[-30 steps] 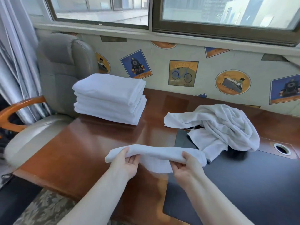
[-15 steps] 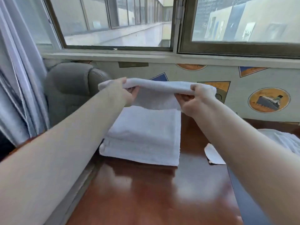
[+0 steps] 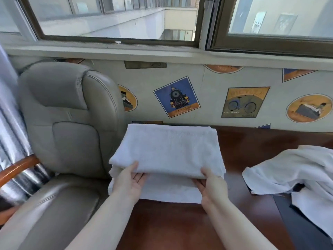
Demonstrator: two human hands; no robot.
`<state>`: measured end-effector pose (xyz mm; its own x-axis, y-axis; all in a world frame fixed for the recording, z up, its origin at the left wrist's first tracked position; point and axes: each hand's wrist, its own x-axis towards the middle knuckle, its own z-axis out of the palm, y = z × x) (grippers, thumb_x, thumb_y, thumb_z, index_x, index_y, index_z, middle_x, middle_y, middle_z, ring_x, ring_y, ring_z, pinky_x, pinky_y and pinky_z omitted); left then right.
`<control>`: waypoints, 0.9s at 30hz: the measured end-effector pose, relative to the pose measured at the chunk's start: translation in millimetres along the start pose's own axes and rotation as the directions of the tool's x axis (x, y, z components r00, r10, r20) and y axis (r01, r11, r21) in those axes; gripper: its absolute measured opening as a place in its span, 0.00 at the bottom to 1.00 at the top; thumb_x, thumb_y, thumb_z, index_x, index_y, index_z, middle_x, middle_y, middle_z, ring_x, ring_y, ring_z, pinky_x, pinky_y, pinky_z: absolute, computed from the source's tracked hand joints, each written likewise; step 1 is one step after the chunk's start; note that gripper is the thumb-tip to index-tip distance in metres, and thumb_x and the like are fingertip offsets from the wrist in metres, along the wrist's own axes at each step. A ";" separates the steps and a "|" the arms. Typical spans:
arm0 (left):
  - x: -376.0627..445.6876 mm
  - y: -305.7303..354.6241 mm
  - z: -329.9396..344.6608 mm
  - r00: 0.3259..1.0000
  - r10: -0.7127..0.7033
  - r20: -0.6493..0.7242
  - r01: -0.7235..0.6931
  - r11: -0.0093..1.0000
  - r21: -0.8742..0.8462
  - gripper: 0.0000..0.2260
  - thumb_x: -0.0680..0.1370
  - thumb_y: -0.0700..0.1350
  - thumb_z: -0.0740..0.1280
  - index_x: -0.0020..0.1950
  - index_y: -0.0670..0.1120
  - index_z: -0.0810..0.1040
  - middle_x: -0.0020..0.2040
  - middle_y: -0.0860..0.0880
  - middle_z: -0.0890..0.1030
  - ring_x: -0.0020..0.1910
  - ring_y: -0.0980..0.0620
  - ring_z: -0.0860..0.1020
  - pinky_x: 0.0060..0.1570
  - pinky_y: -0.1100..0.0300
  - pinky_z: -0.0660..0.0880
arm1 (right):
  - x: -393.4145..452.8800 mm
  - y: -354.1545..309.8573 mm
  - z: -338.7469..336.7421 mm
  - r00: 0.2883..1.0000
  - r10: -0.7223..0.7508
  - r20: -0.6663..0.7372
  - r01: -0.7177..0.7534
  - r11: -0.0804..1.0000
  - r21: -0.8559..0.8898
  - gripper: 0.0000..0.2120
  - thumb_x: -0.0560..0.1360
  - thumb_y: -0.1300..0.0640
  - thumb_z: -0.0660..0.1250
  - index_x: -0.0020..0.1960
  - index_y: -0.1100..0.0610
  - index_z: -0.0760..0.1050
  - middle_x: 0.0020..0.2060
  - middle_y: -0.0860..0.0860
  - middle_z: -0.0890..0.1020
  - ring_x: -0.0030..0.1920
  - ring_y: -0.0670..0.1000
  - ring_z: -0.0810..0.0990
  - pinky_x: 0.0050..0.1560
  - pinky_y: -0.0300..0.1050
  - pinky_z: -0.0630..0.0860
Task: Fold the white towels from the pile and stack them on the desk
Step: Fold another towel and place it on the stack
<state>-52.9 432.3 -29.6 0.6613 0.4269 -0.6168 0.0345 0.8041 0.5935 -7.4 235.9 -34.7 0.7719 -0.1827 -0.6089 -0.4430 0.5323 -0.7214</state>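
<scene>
Now, head view:
Towel: folded towel (image 3: pixel 169 150) lies on the stack (image 3: pixel 167 191) at the desk's (image 3: pixel 180 224) back left corner, long axis left to right.
Left hand (image 3: pixel 128 181): thumb on top, fingers under the near edge, pinching it.
Right hand (image 3: pixel 211 186): same pinch, equally near.
Pile: crumpled towels (image 3: pixel 295 170) at the right edge.
Texture: soft terry; glossy wood.
Next: likely slide fingers out toward the body.

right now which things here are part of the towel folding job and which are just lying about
Part of the job:
folded towel, held by left hand and right hand
towel stack
unfolded pile
desk

Just lying about:
grey chair
dark desk mat
wall pictures
</scene>
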 end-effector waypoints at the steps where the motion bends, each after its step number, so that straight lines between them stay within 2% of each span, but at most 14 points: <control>1: -1.6 0.9 0.6 1.000 0.013 -0.018 -0.013 1.000 0.000 0.09 0.77 0.33 0.67 0.54 0.43 0.76 0.46 0.41 0.84 0.49 0.44 0.81 0.53 0.46 0.78 | 1.4 -0.7 -0.7 1.000 -0.024 -0.009 0.023 1.000 -0.013 0.07 0.74 0.68 0.68 0.51 0.65 0.75 0.48 0.57 0.82 0.46 0.55 0.82 0.41 0.46 0.80; 5: -14.9 -8.0 3.5 0.962 0.217 -0.166 -0.204 0.975 0.091 0.10 0.76 0.30 0.67 0.52 0.43 0.78 0.54 0.43 0.82 0.53 0.46 0.81 0.55 0.51 0.78 | -4.7 7.1 -10.8 0.965 -0.240 -0.107 0.213 0.952 -0.220 0.12 0.71 0.68 0.69 0.53 0.59 0.74 0.52 0.54 0.82 0.48 0.51 0.82 0.53 0.49 0.79; 7: -21.5 -8.3 4.1 0.783 0.559 -0.272 -0.504 0.827 0.248 0.18 0.74 0.31 0.68 0.62 0.43 0.76 0.60 0.45 0.78 0.59 0.48 0.78 0.61 0.54 0.75 | -11.6 7.0 -12.5 0.849 -0.495 -0.186 0.431 0.851 -0.302 0.23 0.70 0.65 0.68 0.63 0.54 0.69 0.59 0.49 0.76 0.54 0.44 0.77 0.58 0.45 0.75; 8: -23.5 -8.9 6.0 0.591 0.773 -0.231 -0.659 0.628 0.413 0.23 0.73 0.33 0.67 0.68 0.43 0.72 0.65 0.44 0.74 0.64 0.48 0.73 0.66 0.54 0.70 | -12.8 5.2 -10.6 0.728 -0.665 -0.168 0.577 0.726 -0.373 0.26 0.69 0.63 0.66 0.67 0.52 0.67 0.62 0.47 0.73 0.60 0.44 0.74 0.63 0.47 0.72; 9: -24.2 -11.7 10.1 0.384 0.923 -0.037 -0.756 0.337 0.562 0.26 0.74 0.37 0.66 0.72 0.43 0.68 0.70 0.43 0.69 0.69 0.48 0.68 0.71 0.56 0.63 | -12.6 5.3 -4.7 0.581 -0.812 -0.046 0.713 0.536 -0.452 0.28 0.69 0.60 0.64 0.69 0.52 0.66 0.64 0.45 0.72 0.65 0.44 0.70 0.69 0.49 0.67; 10: -22.2 -16.5 18.0 0.257 0.924 0.284 -0.770 0.018 0.638 0.27 0.76 0.40 0.63 0.75 0.43 0.64 0.74 0.42 0.64 0.74 0.48 0.62 0.74 0.57 0.56 | -11.7 5.6 5.3 0.460 -0.868 0.188 0.795 0.308 -0.523 0.29 0.71 0.59 0.63 0.72 0.51 0.66 0.68 0.45 0.71 0.70 0.44 0.67 0.73 0.49 0.60; 11: -20.5 -23.2 27.0 0.267 0.751 0.604 -0.721 -0.260 0.643 0.27 0.79 0.44 0.60 0.78 0.45 0.59 0.78 0.44 0.59 0.78 0.49 0.54 0.76 0.58 0.49 | -9.6 8.5 15.6 0.396 -0.780 0.485 0.813 0.051 -0.580 0.28 0.75 0.57 0.60 0.75 0.51 0.63 0.73 0.45 0.67 0.75 0.46 0.61 0.76 0.47 0.52; 12: -17.5 -29.1 34.7 0.375 0.506 0.777 -0.629 -0.477 0.614 0.26 0.83 0.49 0.54 0.80 0.47 0.52 0.80 0.47 0.51 0.79 0.50 0.47 0.76 0.57 0.43 | -6.8 12.6 25.3 0.404 -0.574 0.713 0.774 -0.201 -0.601 0.26 0.80 0.55 0.56 0.78 0.50 0.58 0.77 0.46 0.59 0.78 0.48 0.53 0.77 0.48 0.44; 14: 1.8 -34.4 34.2 0.656 0.228 0.719 -0.413 -0.689 0.595 0.26 0.84 0.55 0.43 0.80 0.50 0.39 0.80 0.51 0.39 0.78 0.52 0.37 0.75 0.55 0.37 | 11.6 18.2 28.1 0.557 -0.238 0.796 0.631 -0.501 -0.592 0.26 0.84 0.48 0.44 0.80 0.48 0.43 0.80 0.47 0.44 0.79 0.49 0.38 0.76 0.52 0.34; 16: 20.7 -16.9 23.2 0.780 0.220 0.586 -0.271 -0.724 0.634 0.28 0.83 0.59 0.41 0.80 0.49 0.38 0.80 0.52 0.37 0.78 0.52 0.36 0.76 0.54 0.37 | 33.2 5.6 15.9 0.700 -0.245 0.671 0.475 -0.542 -0.694 0.28 0.83 0.43 0.39 0.80 0.49 0.38 0.79 0.48 0.39 0.78 0.50 0.34 0.75 0.56 0.33; 19: 39.0 17.9 29.4 0.776 0.294 0.557 -0.172 -0.751 0.637 0.30 0.82 0.59 0.45 0.80 0.47 0.43 0.80 0.50 0.41 0.79 0.49 0.40 0.76 0.50 0.40 | 53.5 -28.5 16.6 0.728 -0.393 0.562 0.267 -0.593 -0.760 0.31 0.82 0.41 0.39 0.80 0.53 0.40 0.79 0.52 0.40 0.78 0.55 0.34 0.75 0.59 0.33; 23: 61.8 9.0 83.7 0.765 0.166 0.622 -0.271 -0.793 0.545 0.26 0.83 0.55 0.45 0.80 0.50 0.44 0.81 0.50 0.42 0.79 0.48 0.40 0.75 0.46 0.37 | 57.4 -16.1 86.9 0.594 -0.249 0.765 0.540 -0.582 -0.608 0.27 0.83 0.43 0.44 0.80 0.47 0.43 0.80 0.50 0.42 0.79 0.55 0.37 0.74 0.60 0.34; 25: 74.3 1.3 86.3 0.811 0.112 0.574 -0.293 -0.772 0.564 0.26 0.83 0.57 0.44 0.80 0.54 0.41 0.80 0.52 0.39 0.78 0.49 0.37 0.75 0.43 0.37 | 64.7 -4.6 96.2 0.670 -0.127 0.731 0.540 -0.592 -0.598 0.27 0.82 0.40 0.41 0.79 0.43 0.42 0.80 0.49 0.41 0.78 0.55 0.36 0.73 0.63 0.32; 27: 89.5 0.9 76.5 0.816 0.174 0.552 -0.278 -0.719 0.637 0.27 0.82 0.62 0.43 0.80 0.57 0.41 0.80 0.54 0.38 0.78 0.48 0.36 0.74 0.42 0.36 | 82.8 -9.0 84.8 0.742 -0.194 0.642 0.447 -0.570 -0.689 0.30 0.79 0.33 0.40 0.79 0.40 0.41 0.80 0.50 0.41 0.78 0.56 0.36 0.71 0.65 0.30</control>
<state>63.6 439.6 -44.8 0.9589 0.2595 -0.1148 0.2688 -0.9603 0.0747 99.1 286.0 -50.6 0.9512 0.2918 -0.1003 0.2835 -0.9548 -0.0888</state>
